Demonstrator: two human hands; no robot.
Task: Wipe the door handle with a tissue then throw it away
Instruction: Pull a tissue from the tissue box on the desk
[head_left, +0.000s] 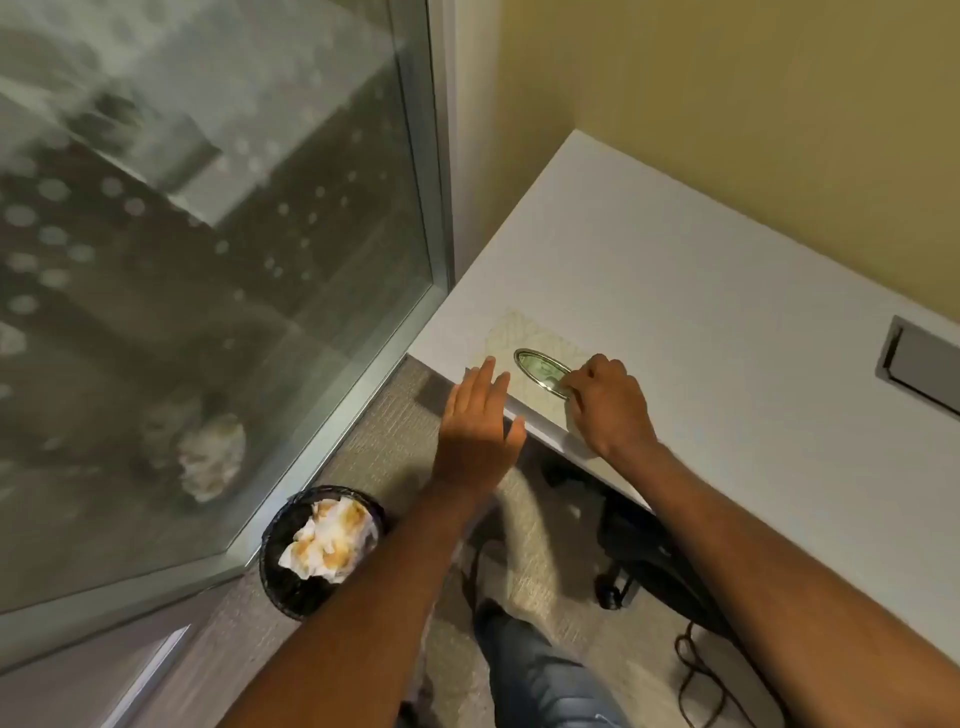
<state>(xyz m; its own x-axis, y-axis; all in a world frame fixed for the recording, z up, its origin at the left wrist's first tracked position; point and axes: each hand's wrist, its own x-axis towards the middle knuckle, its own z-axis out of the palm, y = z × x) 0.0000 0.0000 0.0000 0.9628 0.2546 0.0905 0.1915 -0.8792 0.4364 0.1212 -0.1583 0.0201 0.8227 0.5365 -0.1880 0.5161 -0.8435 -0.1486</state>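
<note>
A pale patterned tissue box (511, 332) lies flat on the near left corner of a white desk (675, 270). Its oval opening (537, 369) faces up. My right hand (610, 405) is over the right end of that opening, fingertips pinched together on the tissue there; the tissue itself is mostly hidden under the fingers. My left hand (480, 426) is flat with fingers spread, its fingertips resting on the box's near left edge. A black mesh bin (280, 566) on the floor holds crumpled stained tissues (330, 540). No door handle is in view.
A glass wall with a metal frame (439, 208) rises at the left, touching the desk corner. A grey cable hatch (924, 366) sits in the desk at the right. Under the desk are a chair base (618, 582) and cables (696, 670). My leg (535, 670) is below.
</note>
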